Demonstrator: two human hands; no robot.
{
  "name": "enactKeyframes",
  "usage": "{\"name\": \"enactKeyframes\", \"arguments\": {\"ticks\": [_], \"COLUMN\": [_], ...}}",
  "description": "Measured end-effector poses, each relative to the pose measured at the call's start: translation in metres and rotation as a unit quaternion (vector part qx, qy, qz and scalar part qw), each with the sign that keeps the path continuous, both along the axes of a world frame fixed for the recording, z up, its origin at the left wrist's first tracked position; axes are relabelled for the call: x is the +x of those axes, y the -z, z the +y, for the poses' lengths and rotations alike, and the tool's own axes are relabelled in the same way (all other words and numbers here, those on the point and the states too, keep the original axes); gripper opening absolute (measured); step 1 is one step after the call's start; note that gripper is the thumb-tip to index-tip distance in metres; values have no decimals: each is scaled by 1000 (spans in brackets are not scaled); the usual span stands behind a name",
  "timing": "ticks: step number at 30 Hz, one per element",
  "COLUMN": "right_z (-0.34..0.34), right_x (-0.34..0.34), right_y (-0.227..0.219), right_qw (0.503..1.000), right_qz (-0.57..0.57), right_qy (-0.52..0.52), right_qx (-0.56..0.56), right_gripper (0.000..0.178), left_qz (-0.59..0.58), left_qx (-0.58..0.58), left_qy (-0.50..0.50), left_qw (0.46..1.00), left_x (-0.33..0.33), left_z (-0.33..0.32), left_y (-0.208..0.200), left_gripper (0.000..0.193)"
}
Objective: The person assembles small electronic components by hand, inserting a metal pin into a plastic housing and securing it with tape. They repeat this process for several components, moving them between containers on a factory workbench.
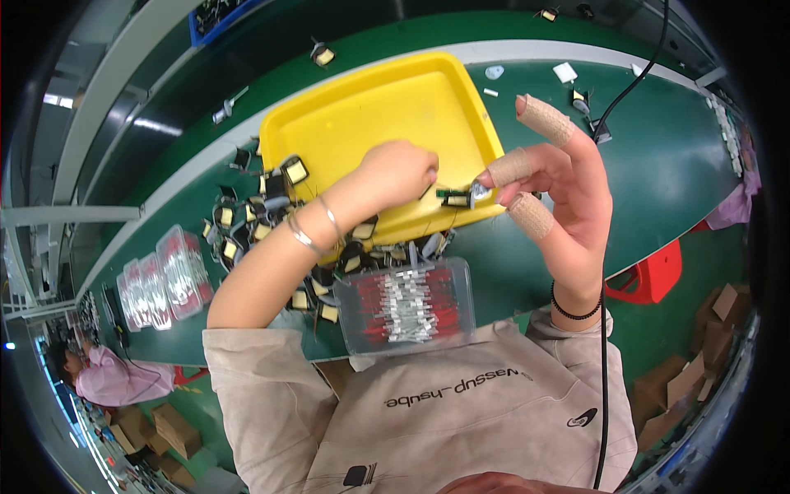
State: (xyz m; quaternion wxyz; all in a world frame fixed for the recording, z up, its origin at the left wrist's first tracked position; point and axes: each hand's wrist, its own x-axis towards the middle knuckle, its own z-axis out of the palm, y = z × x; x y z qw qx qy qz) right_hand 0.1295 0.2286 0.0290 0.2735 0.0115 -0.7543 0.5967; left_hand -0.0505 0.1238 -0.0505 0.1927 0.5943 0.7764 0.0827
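From afar, I pinched the small part (457,199) with the right hand (568,185) at the yellow tray's (362,107) four o'clock, could not tell the left hand's (401,171) grip, and judged this handling step next needed steadiness.

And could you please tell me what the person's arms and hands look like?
Both sleeves are beige. Silver bangles circle the left wrist; a black beaded bracelet circles the right. Three fingers of the right hand wear tan, textured wraps.
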Motion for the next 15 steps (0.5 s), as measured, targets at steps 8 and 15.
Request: {"name": "enactKeyframes", "arguments": {"ticks": [8,15], "right_z": [-40,-63], "right_x": [18,24], "right_y": [37,71], "right_qw": [983,879], "right_qz": [-80,-126], "right_qy": [-118,-273], "right_qx": [119,372], "right_gripper": [30,28], "left_qz": [102,150], "left_qx": [271,492], "left_qy": [-131,-192], "left_qw": [948,836], "left_x": [-18,10], "left_z": [-44,-101], "left_y": [-32,-80], "left_gripper": [27,31]}}
